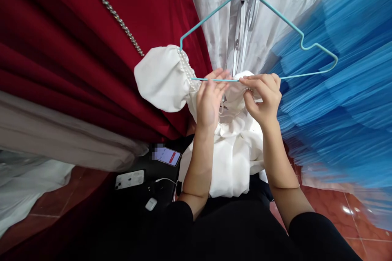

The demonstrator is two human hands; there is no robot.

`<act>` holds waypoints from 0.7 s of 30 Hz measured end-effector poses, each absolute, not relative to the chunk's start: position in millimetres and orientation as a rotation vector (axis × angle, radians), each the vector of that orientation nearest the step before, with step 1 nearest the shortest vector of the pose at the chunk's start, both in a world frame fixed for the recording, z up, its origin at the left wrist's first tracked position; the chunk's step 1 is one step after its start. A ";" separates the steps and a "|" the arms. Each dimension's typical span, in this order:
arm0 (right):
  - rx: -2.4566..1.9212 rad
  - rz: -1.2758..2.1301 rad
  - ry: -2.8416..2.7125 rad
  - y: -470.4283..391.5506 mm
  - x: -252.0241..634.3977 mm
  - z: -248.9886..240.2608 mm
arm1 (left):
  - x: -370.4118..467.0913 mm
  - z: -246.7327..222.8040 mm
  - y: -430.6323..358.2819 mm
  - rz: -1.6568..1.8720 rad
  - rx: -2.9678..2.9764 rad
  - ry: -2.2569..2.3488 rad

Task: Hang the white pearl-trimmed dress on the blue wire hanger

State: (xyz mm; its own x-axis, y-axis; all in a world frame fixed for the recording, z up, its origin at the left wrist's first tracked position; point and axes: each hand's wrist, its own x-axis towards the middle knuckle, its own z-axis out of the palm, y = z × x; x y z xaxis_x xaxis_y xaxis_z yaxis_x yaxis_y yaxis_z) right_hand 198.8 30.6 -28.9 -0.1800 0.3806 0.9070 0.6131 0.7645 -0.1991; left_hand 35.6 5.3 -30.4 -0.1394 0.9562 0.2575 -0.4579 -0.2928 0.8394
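A white garment (pixel 232 159) with a puffed sleeve (pixel 162 77) and a pearl-beaded trim hangs in front of me, partly on a teal wire hanger (pixel 260 4). My left hand (pixel 210 98) grips the white fabric at the hanger's bottom bar, near the left sleeve. My right hand (pixel 265 96) pinches the other sleeve's fabric against the same bar. The hanger's hook is out of view at the top edge.
A dark red dress (pixel 76 40) with a chain strap hangs on the left, a blue tulle dress (pixel 343 89) on the right, white plastic-covered garments behind. Two phones (pixel 167 155) (pixel 129 179) and a white charger lie on a black surface over a red tile floor.
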 end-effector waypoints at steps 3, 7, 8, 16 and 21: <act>-0.732 -0.225 -1.795 28.9 198.2 -32.9 | 46.0 -25.9 4.1 1.786 0.879 0.559; -0.755 -0.364 -1.532 23.6 209.4 -43.9 | 53.2 -22.7 -0.5 1.858 0.826 0.550; -0.799 -0.403 -1.426 23.8 217.2 -46.7 | 51.8 -22.3 -0.6 1.872 0.822 0.561; -0.757 -0.183 -1.014 63.4 318.9 -18.9 | 37.8 -20.8 5.8 1.897 0.848 0.498; -0.886 -0.103 -0.989 67.5 330.8 27.5 | 43.0 -19.7 1.2 1.912 0.840 0.438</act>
State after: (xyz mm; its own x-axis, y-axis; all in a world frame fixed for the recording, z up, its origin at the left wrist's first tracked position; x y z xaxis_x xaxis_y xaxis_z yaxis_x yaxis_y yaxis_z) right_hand 330.8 67.5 27.5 0.5742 0.3021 0.7609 0.4525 0.6575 -0.6025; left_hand 43.0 1.2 -19.7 -0.2958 0.8819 0.3672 -0.6338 -0.4688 0.6153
